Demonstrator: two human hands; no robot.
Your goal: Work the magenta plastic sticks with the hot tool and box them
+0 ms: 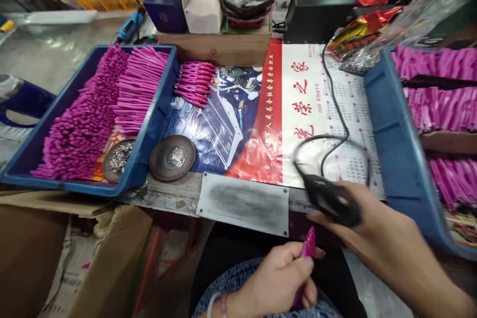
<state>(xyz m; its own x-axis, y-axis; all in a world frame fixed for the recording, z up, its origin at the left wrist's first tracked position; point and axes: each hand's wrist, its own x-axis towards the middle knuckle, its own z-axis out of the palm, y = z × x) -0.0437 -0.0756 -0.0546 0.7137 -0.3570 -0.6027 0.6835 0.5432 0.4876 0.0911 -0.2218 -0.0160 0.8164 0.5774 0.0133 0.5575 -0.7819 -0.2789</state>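
My left hand (278,278) is closed around a magenta plastic piece (306,253) whose tip points up, low in the view over my lap. Just above and right of it, my right hand (357,218) grips a black corded tool (330,198), blurred by motion, at the table's front edge. Its black cable (335,104) loops back across the calendar sheet. A small brown dish of tiny metal parts (172,157) sits on the table to the left.
A blue tray (147,139) full of magenta pieces and a second dish of metal parts (118,159) lies at left. Another blue tray (395,144) of magenta pieces is at right. A small stack of magenta pieces (196,82), a wooden box (219,47) and bags stand behind. Cardboard boxes (33,248) stand below.
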